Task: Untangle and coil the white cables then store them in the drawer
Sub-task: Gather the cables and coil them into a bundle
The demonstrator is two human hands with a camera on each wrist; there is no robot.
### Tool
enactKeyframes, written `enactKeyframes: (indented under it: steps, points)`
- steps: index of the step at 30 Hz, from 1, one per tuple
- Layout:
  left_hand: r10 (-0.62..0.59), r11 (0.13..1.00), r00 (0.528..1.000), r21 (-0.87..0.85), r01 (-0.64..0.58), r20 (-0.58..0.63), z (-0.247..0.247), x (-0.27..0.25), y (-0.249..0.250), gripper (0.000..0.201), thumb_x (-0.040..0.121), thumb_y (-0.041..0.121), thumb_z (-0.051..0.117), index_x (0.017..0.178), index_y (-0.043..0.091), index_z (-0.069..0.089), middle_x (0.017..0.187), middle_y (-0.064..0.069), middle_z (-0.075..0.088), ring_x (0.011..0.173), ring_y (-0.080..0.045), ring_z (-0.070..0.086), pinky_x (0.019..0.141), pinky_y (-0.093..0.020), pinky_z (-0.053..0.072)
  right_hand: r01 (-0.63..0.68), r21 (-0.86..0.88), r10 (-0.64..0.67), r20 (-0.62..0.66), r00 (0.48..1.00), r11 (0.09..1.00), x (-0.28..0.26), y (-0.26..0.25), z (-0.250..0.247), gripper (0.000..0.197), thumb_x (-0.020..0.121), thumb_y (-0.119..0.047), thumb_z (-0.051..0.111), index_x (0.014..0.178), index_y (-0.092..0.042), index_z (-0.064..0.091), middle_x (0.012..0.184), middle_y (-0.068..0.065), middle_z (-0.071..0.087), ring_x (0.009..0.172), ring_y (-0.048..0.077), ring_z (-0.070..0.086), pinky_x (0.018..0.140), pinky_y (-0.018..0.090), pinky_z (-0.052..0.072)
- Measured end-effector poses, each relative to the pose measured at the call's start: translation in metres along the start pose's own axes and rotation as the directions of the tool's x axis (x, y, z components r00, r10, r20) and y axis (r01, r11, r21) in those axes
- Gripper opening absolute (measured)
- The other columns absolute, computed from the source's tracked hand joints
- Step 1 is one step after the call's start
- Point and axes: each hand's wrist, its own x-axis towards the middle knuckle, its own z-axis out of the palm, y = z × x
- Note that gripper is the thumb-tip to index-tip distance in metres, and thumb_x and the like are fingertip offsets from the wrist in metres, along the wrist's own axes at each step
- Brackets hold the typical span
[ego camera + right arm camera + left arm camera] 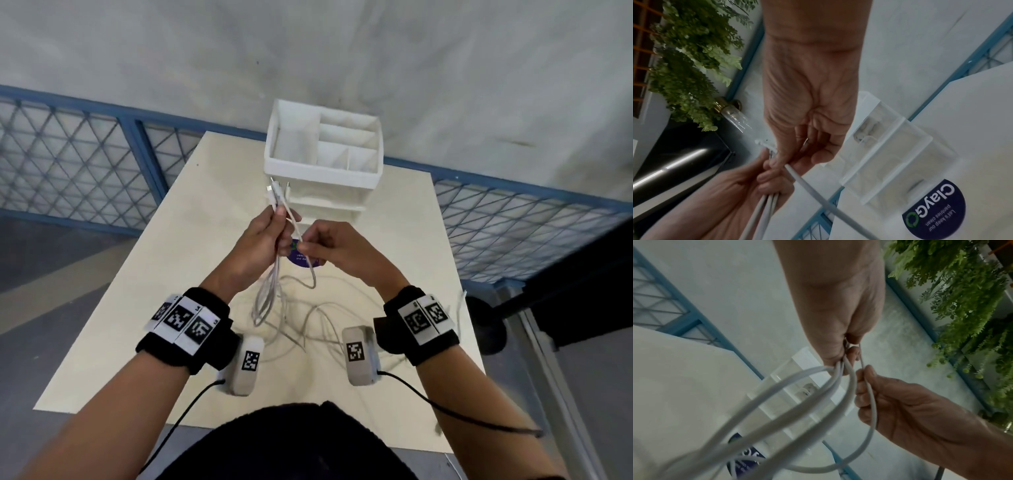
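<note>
White rubbery cables [274, 284], ends gathered in gripping left hand [263, 240]; right hand [329, 246] pinches one strand. Slack lies tangled before white plastic drawer organiser [325, 171]; coiling and storing remain.

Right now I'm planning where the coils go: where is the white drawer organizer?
In the head view the white drawer organizer stands at the table's far edge, centred, just beyond the left hand gripping the white cables.
</note>
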Motion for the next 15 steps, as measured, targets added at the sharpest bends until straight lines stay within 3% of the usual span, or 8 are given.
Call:
enactKeyframes:
  steps: [6,8,10,12,13,15]
  points:
    - [0.014,0.999,0.999,0.037,-0.013,-0.03,0.01,0.0,-0.006,0.026,0.099,0.035,0.038,0.086,0.02,0.055,0.06,0.008,0.039,0.048,-0.004,0.039,0.054,-0.018,0.038,-0.055,-0.031,0.056,0.026,0.998,0.998,-0.004,0.003,-0.001,0.013,0.086,-0.008,0.064,0.077,-0.012,0.055,0.068,0.004,0.062,0.058,0.004,0.059,0.06,0.019,0.046]
    - [0.003,0.998,0.998,0.067,0.001,-0.062,0.011,0.0,-0.005,0.025,0.099,0.035,0.038,0.084,0.02,0.051,0.061,0.005,0.04,0.047,-0.004,0.041,0.054,-0.019,0.04,-0.069,-0.046,0.072,0.067,0.995,0.997,-0.004,0.004,-0.001,0.013,0.085,-0.008,0.066,0.077,-0.011,0.055,0.069,0.006,0.063,0.061,0.009,0.061,0.063,0.022,0.047]
    - [-0.022,0.999,0.998,0.024,0.024,-0.063,0.013,-0.001,-0.001,0.027,0.099,0.036,0.036,0.083,0.019,0.05,0.065,0.0,0.045,0.048,-0.008,0.049,0.056,-0.028,0.046,-0.062,-0.014,0.063,0.059,0.996,0.998,-0.002,0.004,0.002,0.016,0.082,-0.009,0.069,0.084,-0.008,0.053,0.078,0.017,0.064,0.068,0.018,0.06,0.067,0.03,0.048]
    - [-0.038,0.987,0.999,-0.153,0.037,-0.005,0.017,-0.003,0.006,0.03,0.101,0.031,0.032,0.082,0.017,0.05,0.073,0.001,0.059,0.059,-0.011,0.059,0.058,-0.033,0.054,-0.055,0.034,0.052,0.072,0.996,0.998,0.0,0.002,0.004,0.031,0.08,-0.014,0.071,0.1,-0.004,0.05,0.102,0.031,0.06,0.083,0.025,0.061,0.078,0.04,0.051]
    - [-0.03,0.976,0.999,-0.217,0.033,0.018,0.019,-0.004,0.01,0.031,0.102,0.029,0.029,0.082,0.017,0.05,0.08,0.001,0.063,0.066,-0.01,0.061,0.06,-0.03,0.056,-0.062,0.045,0.057,0.114,0.992,0.997,0.001,-0.001,0.007,0.038,0.081,-0.016,0.07,0.111,-0.004,0.05,0.111,0.028,0.059,0.094,0.027,0.062,0.089,0.041,0.051]
    - [0.016,0.974,1.0,-0.226,-0.01,0.026,0.021,-0.003,0.016,0.031,0.102,0.027,0.026,0.083,0.017,0.048,0.086,-0.002,0.065,0.073,-0.007,0.064,0.067,-0.022,0.055,-0.078,0.048,0.065,0.221,0.973,0.996,0.0,-0.006,0.014,0.035,0.088,-0.014,0.062,0.121,-0.006,0.051,0.109,0.013,0.066,0.109,0.021,0.063,0.101,0.031,0.047]
